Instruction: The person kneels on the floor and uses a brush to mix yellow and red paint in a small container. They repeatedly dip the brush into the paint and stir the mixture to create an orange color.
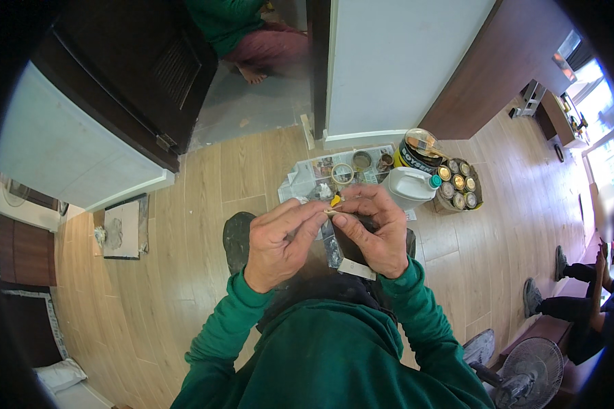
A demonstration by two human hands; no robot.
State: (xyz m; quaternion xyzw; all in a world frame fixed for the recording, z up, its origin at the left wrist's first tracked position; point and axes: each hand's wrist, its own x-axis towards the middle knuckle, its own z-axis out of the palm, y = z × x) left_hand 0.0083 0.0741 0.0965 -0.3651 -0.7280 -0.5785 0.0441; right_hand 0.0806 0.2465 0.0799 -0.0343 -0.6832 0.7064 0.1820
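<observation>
My left hand (pixel 280 238) and my right hand (pixel 377 230) meet in front of my body, thumbs and fingertips pinched together. Between them is a small pale piece (pixel 331 213), too small to name. A small yellow part (pixel 335 201) shows just above it, beside my right fingers; whether the two are joined I cannot tell. Below the hands a grey, smeared flat strip (pixel 332 247) hangs or lies over my lap. A pale rectangular piece (pixel 357 268) lies near my right wrist.
Newspaper (pixel 300 178) on the wood floor bears a tape roll (pixel 342 174) and small cups. Next to it stand a black paint pail (pixel 419 150), a white jug (pixel 409 189) and a box of several cans (pixel 459 184). One person sits beyond the doorway, another at right near a fan (pixel 531 371).
</observation>
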